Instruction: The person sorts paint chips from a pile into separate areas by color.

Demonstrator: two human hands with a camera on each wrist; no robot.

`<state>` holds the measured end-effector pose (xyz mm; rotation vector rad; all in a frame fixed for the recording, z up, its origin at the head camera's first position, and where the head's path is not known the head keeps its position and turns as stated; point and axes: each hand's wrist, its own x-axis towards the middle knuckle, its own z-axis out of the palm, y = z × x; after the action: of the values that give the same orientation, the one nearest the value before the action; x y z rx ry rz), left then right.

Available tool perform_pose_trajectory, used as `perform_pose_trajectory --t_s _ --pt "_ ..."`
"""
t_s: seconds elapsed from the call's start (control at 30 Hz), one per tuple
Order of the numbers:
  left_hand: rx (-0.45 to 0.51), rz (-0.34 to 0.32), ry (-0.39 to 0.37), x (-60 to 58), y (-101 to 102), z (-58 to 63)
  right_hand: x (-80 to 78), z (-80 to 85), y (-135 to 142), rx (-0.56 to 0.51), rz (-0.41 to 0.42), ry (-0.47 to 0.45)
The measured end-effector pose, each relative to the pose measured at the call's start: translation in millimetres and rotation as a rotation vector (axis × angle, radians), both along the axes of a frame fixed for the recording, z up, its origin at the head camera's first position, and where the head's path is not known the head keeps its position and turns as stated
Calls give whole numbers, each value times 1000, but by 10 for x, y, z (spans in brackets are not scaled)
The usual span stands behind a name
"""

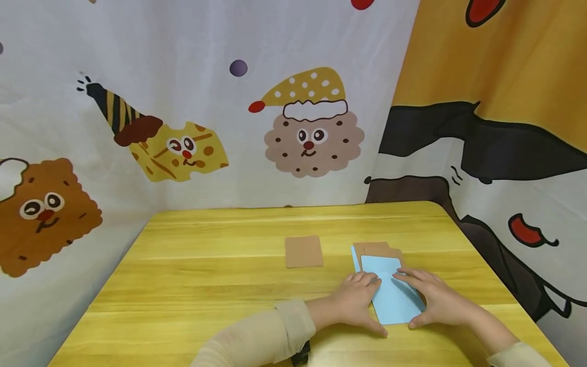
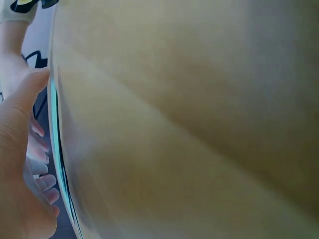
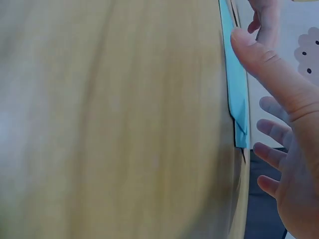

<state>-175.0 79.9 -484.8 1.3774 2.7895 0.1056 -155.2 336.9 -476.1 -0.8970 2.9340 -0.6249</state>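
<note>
A light-blue rectangular sheet (image 1: 397,300), like paper or card, lies on the table in front of me. At its left edge is my left hand (image 1: 352,299), fingers extended toward the sheet and thumb near its lower corner. My right hand (image 1: 437,300) sits along the right edge, its fingertips on or just beside the sheet and its thumb at the lower right corner. From the side, the right wrist view shows the blue sheet (image 3: 236,79) low on the tabletop, with loosely spread fingers beyond it. Brown cards (image 1: 378,248) poke out behind the blue sheet, partly hidden by it.
A single brown square card (image 1: 304,251) lies left of the sheet. A narrow blue strip (image 1: 355,259) shows by the brown cards. The wooden table (image 1: 206,285) meets a printed curtain (image 1: 192,61) at the back. A small black object (image 1: 300,354) is near the left sleeve.
</note>
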Motion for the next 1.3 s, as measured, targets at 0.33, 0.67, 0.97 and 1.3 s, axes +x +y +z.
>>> perform_pose_trajectory --t_s 0.33,0.67,0.97,1.3 --pt "-48 30 -9 48 81 0 26 -17 55 2 8 -91" --pt "-35 33 -16 56 93 8 7 -38 76 -8 56 -44" --pt "-1 28 -17 81 97 17 26 -49 70 -21 48 -47" --pt "3 30 -9 36 87 4 54 -42 20 -3 -12 -106"
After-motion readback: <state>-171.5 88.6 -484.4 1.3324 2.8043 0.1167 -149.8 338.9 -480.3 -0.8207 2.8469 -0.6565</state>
